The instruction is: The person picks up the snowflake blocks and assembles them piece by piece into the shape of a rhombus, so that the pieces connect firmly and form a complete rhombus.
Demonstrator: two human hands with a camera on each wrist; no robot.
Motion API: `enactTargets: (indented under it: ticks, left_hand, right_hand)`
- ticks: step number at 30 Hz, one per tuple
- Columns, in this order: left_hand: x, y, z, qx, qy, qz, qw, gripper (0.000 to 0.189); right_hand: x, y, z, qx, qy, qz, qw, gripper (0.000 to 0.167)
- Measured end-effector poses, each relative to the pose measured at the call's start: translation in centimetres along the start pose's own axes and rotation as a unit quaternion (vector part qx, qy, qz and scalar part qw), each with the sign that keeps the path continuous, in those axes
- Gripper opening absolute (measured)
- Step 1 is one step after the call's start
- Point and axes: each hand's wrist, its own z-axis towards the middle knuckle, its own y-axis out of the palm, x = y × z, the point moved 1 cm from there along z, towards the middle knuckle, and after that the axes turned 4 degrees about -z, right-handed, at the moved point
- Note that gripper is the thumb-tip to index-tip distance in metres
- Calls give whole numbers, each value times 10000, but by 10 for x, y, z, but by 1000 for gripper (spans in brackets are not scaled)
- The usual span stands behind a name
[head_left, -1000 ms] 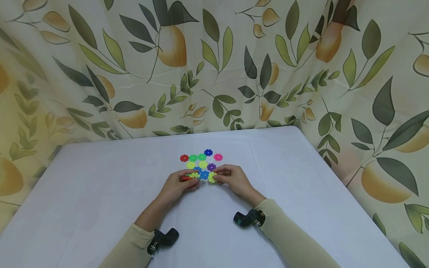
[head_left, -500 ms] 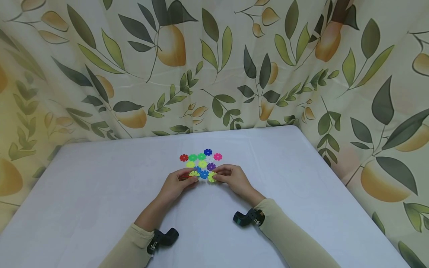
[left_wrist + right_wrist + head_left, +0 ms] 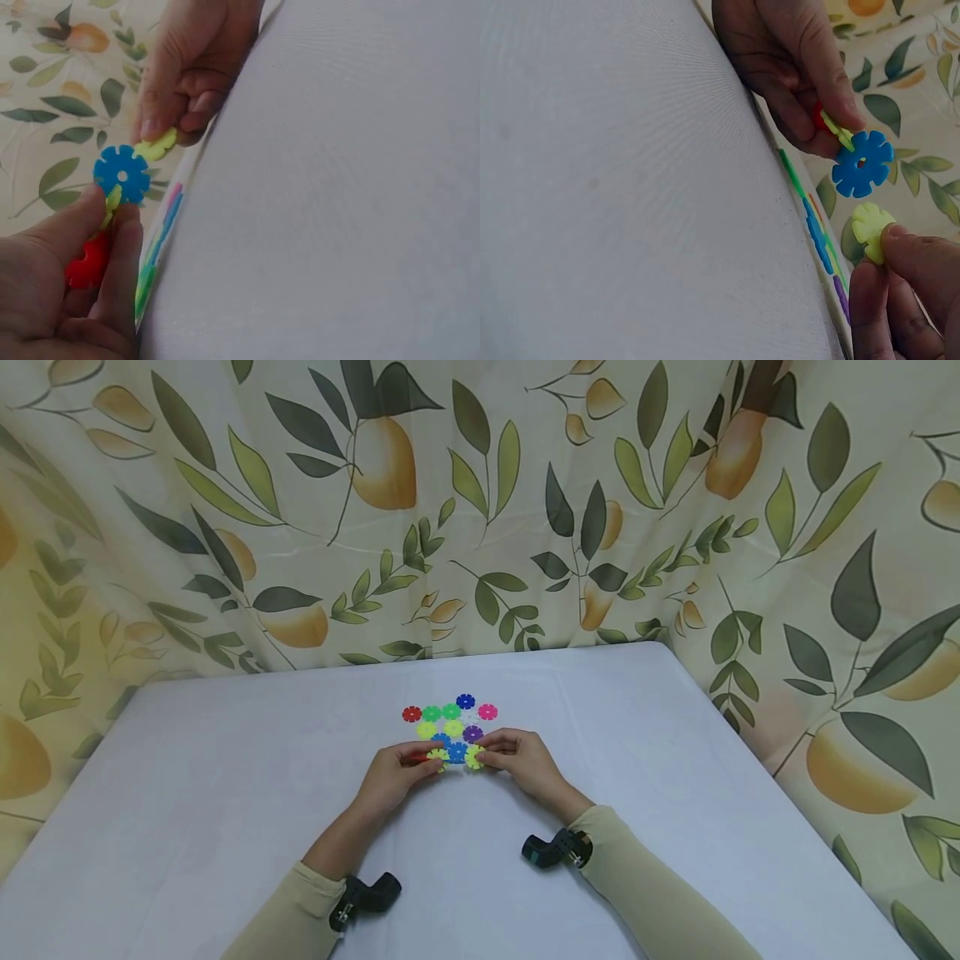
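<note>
My left hand (image 3: 392,777) pinches a yellow snowflake disc (image 3: 113,202) between thumb and fingers. That disc is slotted edge-on to a blue snowflake disc (image 3: 121,175). A red snowflake disc (image 3: 90,262), partly hidden by the fingers, is also in the left hand. My right hand (image 3: 531,767) pinches a second yellow snowflake disc (image 3: 871,231) by its edge. In the right wrist view it lies just below the blue disc with a narrow gap; in the left wrist view their edges seem to meet. I cannot tell if they are joined.
Beyond the hands, several loose snowflake discs lie flat on the white-covered table (image 3: 225,827), among them a red disc (image 3: 412,714), a pink disc (image 3: 487,712) and a purple disc (image 3: 472,734). A leaf-patterned curtain (image 3: 480,527) hangs behind the table.
My left hand has shifted its hold slightly, and its yellow disc has tilted and dropped a little beside the blue one. The right hand stays nearly still. The loose discs have not moved.
</note>
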Motion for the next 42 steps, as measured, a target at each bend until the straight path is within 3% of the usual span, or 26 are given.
enactTargets:
  ticks: [12, 32, 42]
  left_hand:
    - [3, 1, -2, 180, 6, 176, 9997, 32]
    - [2, 3, -1, 312, 63, 331, 9989, 31]
    - [1, 4, 0, 394, -83, 306, 9987, 29]
  right_hand:
    - [1, 1, 0, -99, 23, 271, 9996, 25]
    - [2, 4, 0, -198, 108, 281, 9994, 23]
    - [2, 6, 1, -121, 159, 188, 9996, 18]
